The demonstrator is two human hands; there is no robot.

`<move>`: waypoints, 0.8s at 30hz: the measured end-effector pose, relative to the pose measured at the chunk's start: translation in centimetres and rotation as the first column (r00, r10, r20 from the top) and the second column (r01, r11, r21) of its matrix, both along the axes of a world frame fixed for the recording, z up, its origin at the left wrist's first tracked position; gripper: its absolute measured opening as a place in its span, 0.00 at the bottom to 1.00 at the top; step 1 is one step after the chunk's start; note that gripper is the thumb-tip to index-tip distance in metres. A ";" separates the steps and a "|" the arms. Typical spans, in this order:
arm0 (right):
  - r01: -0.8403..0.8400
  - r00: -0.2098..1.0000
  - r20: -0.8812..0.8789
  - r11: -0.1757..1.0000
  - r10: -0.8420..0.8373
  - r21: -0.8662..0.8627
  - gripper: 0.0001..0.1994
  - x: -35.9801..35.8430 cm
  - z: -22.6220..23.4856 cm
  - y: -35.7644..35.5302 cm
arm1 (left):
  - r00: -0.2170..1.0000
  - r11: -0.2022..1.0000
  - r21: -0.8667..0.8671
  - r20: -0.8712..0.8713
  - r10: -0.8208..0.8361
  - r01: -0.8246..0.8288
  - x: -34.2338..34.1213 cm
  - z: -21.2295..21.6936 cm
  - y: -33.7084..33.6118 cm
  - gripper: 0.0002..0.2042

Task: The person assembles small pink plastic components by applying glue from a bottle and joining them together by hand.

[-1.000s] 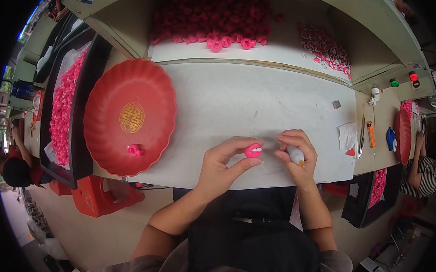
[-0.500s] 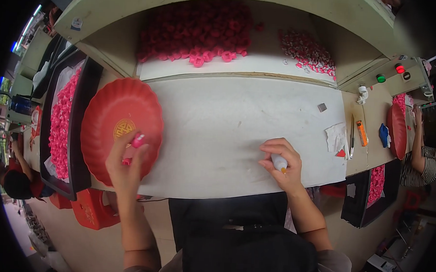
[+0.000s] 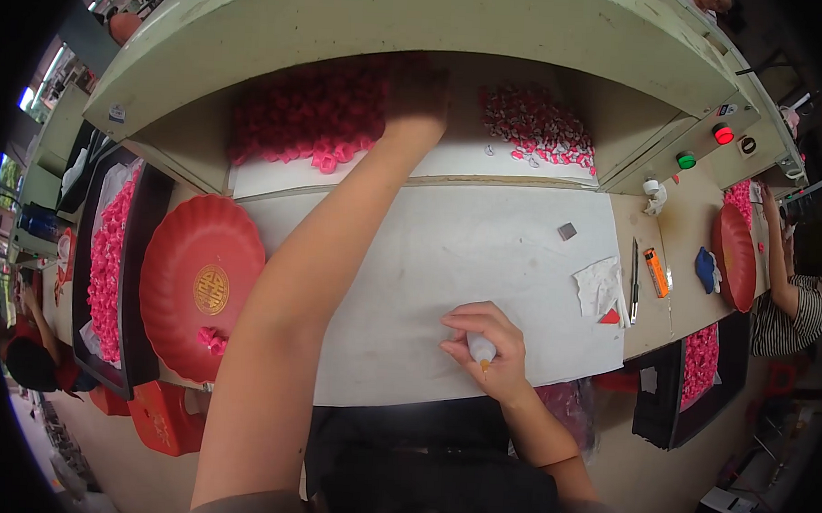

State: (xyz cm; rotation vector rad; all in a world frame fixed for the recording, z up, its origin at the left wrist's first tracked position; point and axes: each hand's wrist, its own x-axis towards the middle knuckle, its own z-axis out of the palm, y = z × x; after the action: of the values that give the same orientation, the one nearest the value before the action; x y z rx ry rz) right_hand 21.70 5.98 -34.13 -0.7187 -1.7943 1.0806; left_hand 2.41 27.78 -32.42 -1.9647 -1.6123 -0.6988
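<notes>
My left arm stretches across the table, and my left hand (image 3: 418,101) is inside the shelf at the right end of a heap of pink plastic pieces (image 3: 329,138). Shadow and motion blur hide its fingers. Low over the front of the white sheet (image 3: 401,265), my right hand (image 3: 506,345) is closed round a small whitish squeeze bottle (image 3: 479,348) with an amber tip. A red scalloped plate (image 3: 177,255) lies at the left, holding a few pink pieces (image 3: 213,340) near its front.
Small pink-and-white pieces (image 3: 545,134) lie in the shelf's right part. A metal block (image 3: 567,231), torn paper (image 3: 599,286), a black pen-like tool (image 3: 635,280) and an orange tube-like item (image 3: 656,273) are at right. Black crates (image 3: 144,272) of pink pieces flank the table. A co-worker (image 3: 798,310) sits at far right.
My left hand has moved from over the red plate up into the shelf. The pink piece it held is no longer visible there. The view has shifted; my right hand still holds the bottle.
</notes>
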 end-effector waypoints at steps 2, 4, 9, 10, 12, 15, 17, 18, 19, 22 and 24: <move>0.007 1.000 -0.005 1.000 -0.007 -0.003 0.13 -0.1 -0.2 0.4 | 0.991 0.990 0.100 -0.081 0.108 -0.100 -0.3 -2.4 3.7 0.07; 0.014 1.000 0.006 1.000 -0.014 -0.016 0.13 0.0 -0.3 0.7 | 0.956 0.972 0.049 -0.174 0.235 -0.230 0.1 -2.6 5.5 0.08; 0.036 0.999 -0.007 0.998 -0.036 0.046 0.17 0.5 -0.7 0.6 | 0.867 0.968 0.105 0.431 -0.249 0.226 1.3 1.3 -0.7 0.10; 0.074 0.997 -0.026 0.996 -0.073 0.039 0.20 0.8 -1.2 0.6 | 0.767 0.968 -0.006 0.611 -0.194 0.250 2.3 2.7 -3.4 0.11; 0.070 0.984 -0.164 0.997 -0.071 -0.013 0.20 0.6 -1.9 0.4 | 0.548 0.937 -0.036 0.818 -0.171 0.347 2.4 3.8 -9.3 0.10; -0.001 0.948 -0.318 0.994 -0.034 -0.111 0.19 0.6 -1.6 -0.3 | 0.363 0.910 -0.021 0.920 -0.144 0.414 1.2 4.7 -18.1 0.08; -0.063 0.940 -0.341 0.986 0.007 -0.155 0.19 0.3 -1.1 -0.6 | 0.338 0.904 -0.112 0.941 -0.037 0.412 0.0 4.3 -23.0 0.07; -0.097 0.937 -0.349 0.974 0.021 -0.203 0.17 0.0 -0.7 -1.0 | 0.335 0.907 -0.113 0.942 -0.033 0.406 -0.4 3.4 -24.6 0.07; -0.130 0.934 -0.356 0.958 0.032 -0.256 0.16 -0.2 -0.3 -1.4 | 0.393 0.913 -0.075 0.914 -0.098 0.401 -0.7 2.0 -25.8 0.06; -0.078 0.958 -0.285 0.938 -0.023 -0.338 0.15 -0.6 2.0 -2.4 | 0.110 0.883 -0.030 0.994 -0.025 0.468 0.0 0.6 -28.7 0.05; -0.052 0.955 -0.290 0.933 -0.057 -0.355 0.14 -0.5 3.1 -2.9 | -0.249 0.858 0.031 0.962 0.114 0.512 0.6 0.2 -29.6 0.04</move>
State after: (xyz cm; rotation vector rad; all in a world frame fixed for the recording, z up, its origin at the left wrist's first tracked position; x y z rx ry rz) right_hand 21.22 3.03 -31.07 -0.7272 -1.3542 1.4558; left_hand 3.00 -1.82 -32.22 -1.8054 -2.2485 -3.0467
